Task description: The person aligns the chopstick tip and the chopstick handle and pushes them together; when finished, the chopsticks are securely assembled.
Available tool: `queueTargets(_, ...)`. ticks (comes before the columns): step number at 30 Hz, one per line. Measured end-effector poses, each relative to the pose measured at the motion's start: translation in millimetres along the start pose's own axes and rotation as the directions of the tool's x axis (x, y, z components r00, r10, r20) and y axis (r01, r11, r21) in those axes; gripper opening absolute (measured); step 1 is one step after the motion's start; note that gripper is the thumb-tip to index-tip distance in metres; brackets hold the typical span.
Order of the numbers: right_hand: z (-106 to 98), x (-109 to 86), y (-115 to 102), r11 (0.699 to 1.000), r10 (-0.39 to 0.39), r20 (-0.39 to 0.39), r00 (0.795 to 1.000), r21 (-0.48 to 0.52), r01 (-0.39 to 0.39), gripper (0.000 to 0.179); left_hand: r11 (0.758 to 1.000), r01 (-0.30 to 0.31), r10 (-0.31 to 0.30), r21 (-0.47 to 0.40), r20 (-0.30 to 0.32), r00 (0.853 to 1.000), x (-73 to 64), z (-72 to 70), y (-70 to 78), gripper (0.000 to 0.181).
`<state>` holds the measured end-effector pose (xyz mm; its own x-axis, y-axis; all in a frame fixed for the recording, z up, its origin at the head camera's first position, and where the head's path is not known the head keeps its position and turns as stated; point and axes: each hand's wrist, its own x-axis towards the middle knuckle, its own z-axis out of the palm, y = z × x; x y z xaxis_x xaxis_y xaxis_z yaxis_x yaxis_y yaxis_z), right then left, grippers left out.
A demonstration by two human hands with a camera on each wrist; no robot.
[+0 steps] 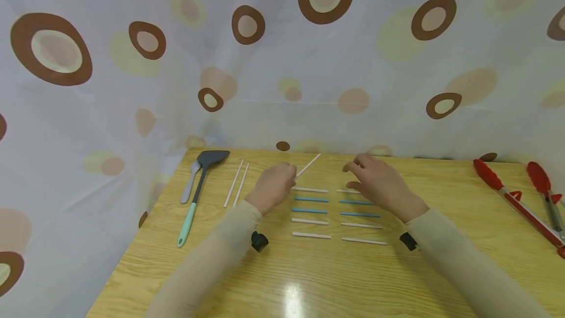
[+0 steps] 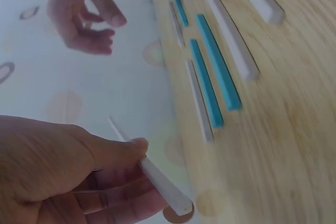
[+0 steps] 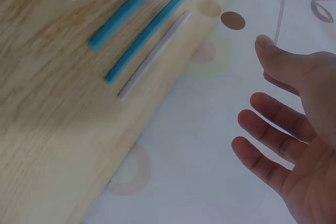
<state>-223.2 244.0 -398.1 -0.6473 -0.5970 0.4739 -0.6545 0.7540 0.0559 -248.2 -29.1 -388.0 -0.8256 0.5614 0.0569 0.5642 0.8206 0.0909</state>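
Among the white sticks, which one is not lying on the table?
The white stick pinched in the left hand, held in the air; the other white sticks in view lie on the table.

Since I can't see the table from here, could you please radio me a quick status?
Right hand empty. Left hand pinching white stick above table; nothing visibly blocking it.

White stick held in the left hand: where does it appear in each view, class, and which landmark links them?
Head: white stick, just right of and below centre.
Left wrist: white stick, lower middle.
Right wrist: white stick, upper right.
Shared landmark: blue sticks on the table.
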Motion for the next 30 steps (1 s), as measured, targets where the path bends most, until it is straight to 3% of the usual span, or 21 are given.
queueTargets(6,9.9,-3.6,5.5,0.998,0.055,0.080,0.995,0.019,-0.056,0.034,0.982,0.130,-0.121,-0.136,0.076,0.990,-4.4,8.8,-23.7,0.007)
queueTargets(11,21.3,-7.9,13.5,0.984,0.091,0.181,0.979,0.135,-0.117,0.028,0.957,0.202,-0.186,-0.207,0.094,0.978,-9.8,12.4,-36.2,0.006)
queueTargets(15,30.3,-11.8,17.7,0.964,0.101,0.240,0.966,0.216,-0.154,0.025,0.947,0.254,-0.237,-0.199,0.107,0.966,-13.4,13.7,-43.8,0.005)
queueTargets(23,34.4,-17.0,17.2,0.954,0.142,0.318,0.937,0.211,-0.215,0.019,0.916,0.345,-0.325,-0.204,0.126,0.937,-19.9,22.6,-58.5,0.009)
queueTargets(30,35.4,-18.6,17.0,0.953,0.134,0.315,0.940,0.218,-0.209,0.015,0.917,0.367,-0.354,-0.155,0.111,0.929,-26.2,21.3,-63.4,0.008)
